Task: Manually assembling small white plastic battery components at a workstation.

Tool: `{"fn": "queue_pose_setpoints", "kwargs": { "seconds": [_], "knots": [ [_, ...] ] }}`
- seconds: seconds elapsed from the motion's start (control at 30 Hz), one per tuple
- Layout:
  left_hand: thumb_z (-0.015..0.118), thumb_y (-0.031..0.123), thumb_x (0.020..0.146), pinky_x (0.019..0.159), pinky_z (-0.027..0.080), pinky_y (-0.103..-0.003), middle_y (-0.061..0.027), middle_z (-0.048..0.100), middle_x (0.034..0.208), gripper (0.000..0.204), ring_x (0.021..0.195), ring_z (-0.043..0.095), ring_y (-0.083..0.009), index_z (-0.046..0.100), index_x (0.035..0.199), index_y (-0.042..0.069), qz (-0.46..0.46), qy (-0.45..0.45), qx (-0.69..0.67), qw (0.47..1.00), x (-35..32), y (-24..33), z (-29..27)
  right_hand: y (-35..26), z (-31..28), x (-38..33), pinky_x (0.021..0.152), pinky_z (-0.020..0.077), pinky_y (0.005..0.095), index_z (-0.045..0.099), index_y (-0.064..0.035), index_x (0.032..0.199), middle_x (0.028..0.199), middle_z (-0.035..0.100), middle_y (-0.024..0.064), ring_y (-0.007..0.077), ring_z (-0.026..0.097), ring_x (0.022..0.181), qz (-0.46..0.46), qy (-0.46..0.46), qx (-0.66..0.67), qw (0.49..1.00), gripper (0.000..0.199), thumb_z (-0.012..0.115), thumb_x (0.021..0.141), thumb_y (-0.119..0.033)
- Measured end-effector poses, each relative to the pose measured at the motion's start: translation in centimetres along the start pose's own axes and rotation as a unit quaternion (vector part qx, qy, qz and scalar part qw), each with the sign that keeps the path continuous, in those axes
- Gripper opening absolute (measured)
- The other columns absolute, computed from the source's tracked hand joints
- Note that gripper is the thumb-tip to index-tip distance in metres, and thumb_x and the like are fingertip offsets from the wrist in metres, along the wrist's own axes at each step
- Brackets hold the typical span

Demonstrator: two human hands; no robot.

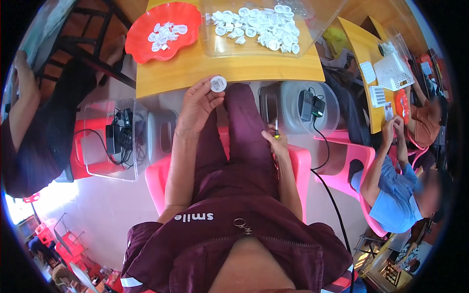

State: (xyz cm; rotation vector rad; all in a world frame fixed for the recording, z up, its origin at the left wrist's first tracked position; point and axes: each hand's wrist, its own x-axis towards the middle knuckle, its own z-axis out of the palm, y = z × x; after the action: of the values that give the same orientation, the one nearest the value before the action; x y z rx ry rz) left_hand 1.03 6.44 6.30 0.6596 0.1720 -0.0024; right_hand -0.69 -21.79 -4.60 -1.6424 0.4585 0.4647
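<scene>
Overhead, left hand point(198, 105) fingers pinching white round cap point(218, 83) near wooden table point(229, 68); right hand point(276, 144) gripping screwdriver point(274, 117).

Wearer: maroon top point(234, 244), short sleeves, forearms bare. Zip runs across the front at 6 o'clock, metal ring pull point(242, 224) near its middle. White lettering on the chest, toward 7 o'clock. Maroon trousers point(239, 146), matching. White stripe point(129, 282) at the left hem.

red dish point(141, 41), clear tub point(312, 19)
</scene>
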Motion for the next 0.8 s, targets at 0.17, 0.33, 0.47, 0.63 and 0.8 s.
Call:
{"fn": "queue_pose_setpoints", "kwargs": {
  "seconds": [0.17, 0.33, 0.47, 0.63, 0.8],
  "knots": [
    [0.054, 0.017, 0.091, 0.072, 0.056, -0.027, -0.0088, 0.065, 0.096, 0.029, 0.081, 0.066, -0.0161, 0.055, 0.115, -0.001, 0.008, -0.001, -0.003, 1.0, 0.0, 0.5, 0.1, 0.1, 1.4, -0.3, 0.066, 0.046, 0.0262, 0.062, -0.004, 0.102, 0.075, 0.057, 0.0046, 0.0145, 0.057, 0.071, -0.262, 0.101, -0.133, 0.951, 0.036, 0.077, 0.069, -0.011],
    [0.054, 0.016, 0.091, 0.071, 0.056, -0.027, -0.0089, 0.065, 0.095, 0.029, 0.081, 0.066, -0.0162, 0.055, 0.115, -0.001, 0.004, 0.002, -0.008, 1.0, -0.2, 0.3, -0.3, -3.2, 6.1, -3.5, 0.065, 0.0485, 0.0459, 0.056, -0.0082, 0.102, 0.093, 0.052, 0.0136, 0.0367, 0.059, 0.075, -0.371, -0.005, -0.423, 0.827, 0.033, 0.071, 0.072, -0.012],
    [0.053, 0.016, 0.092, 0.072, 0.055, -0.027, -0.0088, 0.065, 0.095, 0.029, 0.081, 0.066, -0.0162, 0.055, 0.115, -0.001, 0.005, 0.0, -0.013, 1.0, -0.4, 0.4, -0.4, -2.3, 5.1, -3.4, 0.064, 0.0471, 0.0485, 0.056, -0.0049, 0.091, 0.085, 0.054, 0.0164, 0.0396, 0.058, 0.077, -0.339, -0.055, -0.445, 0.827, 0.02, 0.066, 0.074, -0.006],
    [0.053, 0.016, 0.092, 0.072, 0.055, -0.027, -0.0086, 0.065, 0.095, 0.03, 0.081, 0.065, -0.0161, 0.055, 0.116, -0.001, 0.015, 0.011, -0.007, 1.0, -0.8, 0.8, -0.6, -3.4, 2.9, -4.6, 0.068, 0.0465, 0.0455, 0.061, -0.0041, 0.084, 0.084, 0.058, 0.0152, 0.0371, 0.058, 0.082, -0.276, -0.147, -0.443, 0.84, 0.011, 0.066, 0.075, -0.007],
    [0.053, 0.017, 0.092, 0.072, 0.055, -0.027, -0.0088, 0.065, 0.096, 0.03, 0.081, 0.065, -0.0163, 0.054, 0.116, -0.001, 0.011, 0.006, -0.011, 1.0, -0.8, 0.5, -0.6, -3.6, 1.9, -5.9, 0.073, 0.0472, 0.042, 0.064, -0.0063, 0.097, 0.086, 0.061, 0.0157, 0.0351, 0.06, 0.084, -0.211, -0.25, -0.433, 0.84, 0.02, 0.065, 0.077, -0.008]
  ]
}}
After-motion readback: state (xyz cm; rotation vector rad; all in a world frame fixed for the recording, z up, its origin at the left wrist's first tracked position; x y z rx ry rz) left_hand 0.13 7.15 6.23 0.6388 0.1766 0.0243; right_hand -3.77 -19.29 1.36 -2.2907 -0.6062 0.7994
